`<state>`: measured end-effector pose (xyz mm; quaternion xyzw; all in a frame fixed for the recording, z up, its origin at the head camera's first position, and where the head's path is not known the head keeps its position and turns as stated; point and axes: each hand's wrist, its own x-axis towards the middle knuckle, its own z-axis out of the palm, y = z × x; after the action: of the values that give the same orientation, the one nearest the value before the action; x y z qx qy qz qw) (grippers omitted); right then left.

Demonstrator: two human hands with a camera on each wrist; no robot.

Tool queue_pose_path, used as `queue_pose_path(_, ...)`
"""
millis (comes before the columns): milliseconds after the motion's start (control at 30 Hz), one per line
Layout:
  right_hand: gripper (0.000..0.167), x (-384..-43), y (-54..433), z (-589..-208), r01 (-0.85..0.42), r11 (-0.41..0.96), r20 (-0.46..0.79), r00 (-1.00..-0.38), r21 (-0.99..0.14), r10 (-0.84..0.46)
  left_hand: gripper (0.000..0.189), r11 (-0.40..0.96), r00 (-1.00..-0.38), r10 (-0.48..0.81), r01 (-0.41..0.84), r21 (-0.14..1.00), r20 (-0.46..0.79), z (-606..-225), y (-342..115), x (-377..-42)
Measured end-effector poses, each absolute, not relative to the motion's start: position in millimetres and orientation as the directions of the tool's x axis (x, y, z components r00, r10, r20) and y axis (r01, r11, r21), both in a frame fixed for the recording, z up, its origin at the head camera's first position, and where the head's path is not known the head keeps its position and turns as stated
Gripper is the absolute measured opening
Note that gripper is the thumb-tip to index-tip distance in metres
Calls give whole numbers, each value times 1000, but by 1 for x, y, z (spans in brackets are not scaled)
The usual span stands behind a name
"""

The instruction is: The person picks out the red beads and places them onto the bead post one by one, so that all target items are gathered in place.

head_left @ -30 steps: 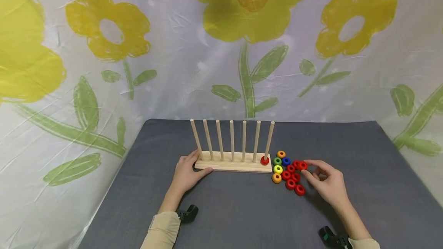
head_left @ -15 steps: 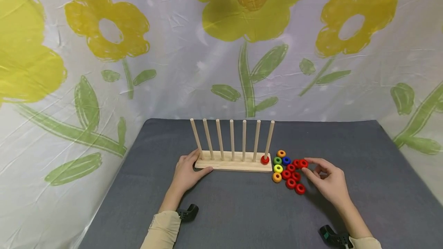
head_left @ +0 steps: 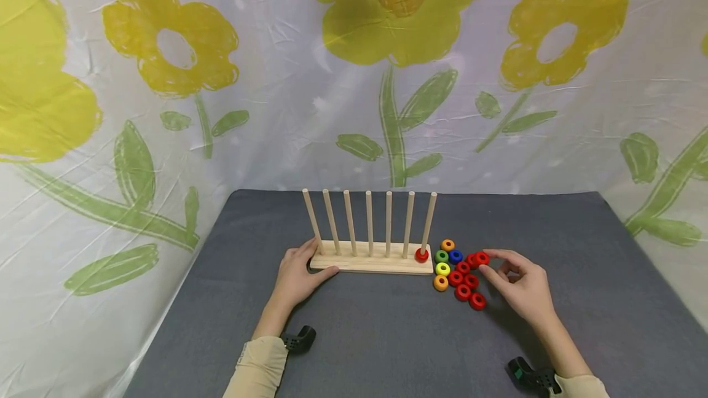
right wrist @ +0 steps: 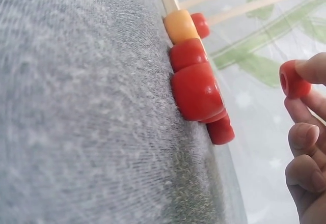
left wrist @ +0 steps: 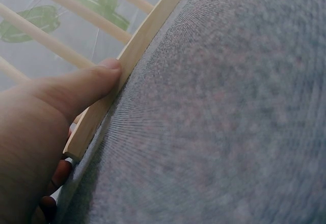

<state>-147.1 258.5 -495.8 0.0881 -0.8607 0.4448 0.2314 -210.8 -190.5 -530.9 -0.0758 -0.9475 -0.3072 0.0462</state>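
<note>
My left hand (head_left: 295, 275) grips the left end of a wooden peg stand (head_left: 362, 266), thumb along the front edge. In the left wrist view the thumb presses on the base's edge, with other fingers curled beneath its corner. A red ring (head_left: 421, 255) sits at the bottom of the rightmost peg; the other pegs are bare. Between thumb and index finger, my right hand (head_left: 522, 287) pinches another red ring (right wrist: 295, 79). The right wrist view shows this ring held up off the table, its hole facing sideways, with the remaining fingers curled.
Right of the stand lie several loose red rings (head_left: 463, 292), plus a green ring (head_left: 441, 257), a blue ring (head_left: 455, 257), a yellow ring (head_left: 442, 269) and two orange rings (head_left: 440, 283). The dark grey table (head_left: 387, 336) ends at a flower-patterned curtain (head_left: 276, 140).
My right hand has raised its red ring slightly. The left hand keeps its grip on the peg stand. The head view has shifted a little.
</note>
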Motion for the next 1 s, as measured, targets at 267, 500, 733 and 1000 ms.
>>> queue_pose_path(267, 34, -150, 257, -494, -374, 582, 490, -871, -722, 48, 92, 799, -985, 113, 169, 577, 131, -533, -191, -212)
queue_pose_path(500, 31, -152, 253, -490, -358, 578, 465, -884, -734, 44, 92, 801, -985, 112, 166, 575, 129, -534, -191, -212)
queue_pose_path(733, 32, -154, 249, -489, -370, 581, 479, -877, -725, 40, 91, 798, -985, 110, 169, 578, 136, -534, -191, -212)
queue_pose_path(1000, 32, -156, 248, -482, -359, 578, 472, -880, -733, 51, 91, 798, -986, 108, 163, 580, 128, -534, -191, -213)
